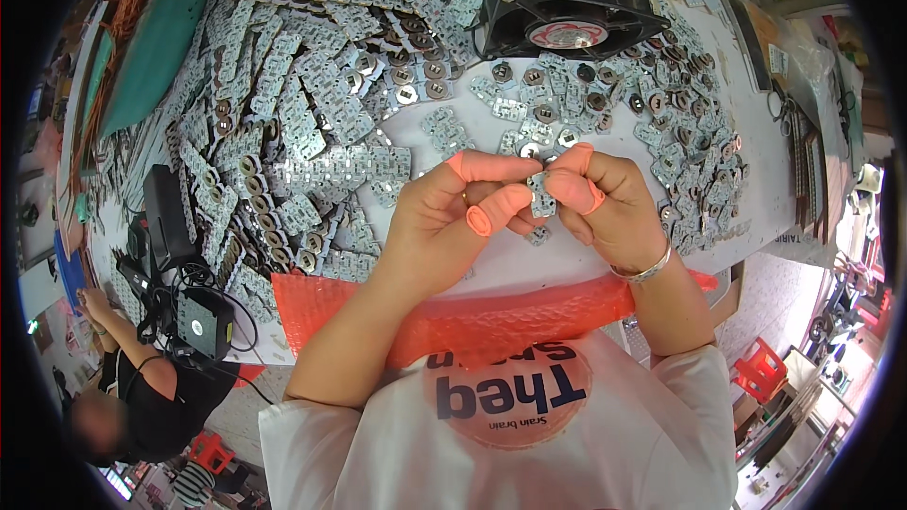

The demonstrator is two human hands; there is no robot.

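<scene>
A small pale-green circuit board (pixel 541 200) is held up above the front middle of the white table. My left hand (pixel 430 217) pinches its left side between thumb and index finger, both in orange finger cots. My right hand (pixel 619 212) closes on its right edge and top, also with orange cots on thumb and index finger. The fingertips cover part of the board. Just beyond the hands lie loose boards with round metal parts (pixel 543 113). Left of my left hand, panels of joined boards (pixel 321 165) lie in a broad heap.
A black fan (pixel 567 0) stands at the back of the table. More separate boards (pixel 704 165) spread along the right. Red bubble wrap (pixel 529 316) lines the front edge. Black devices with cables (pixel 194 312) sit at the left, near another person (pixel 156 387). A green sheet (pixel 165 38) stands far left.
</scene>
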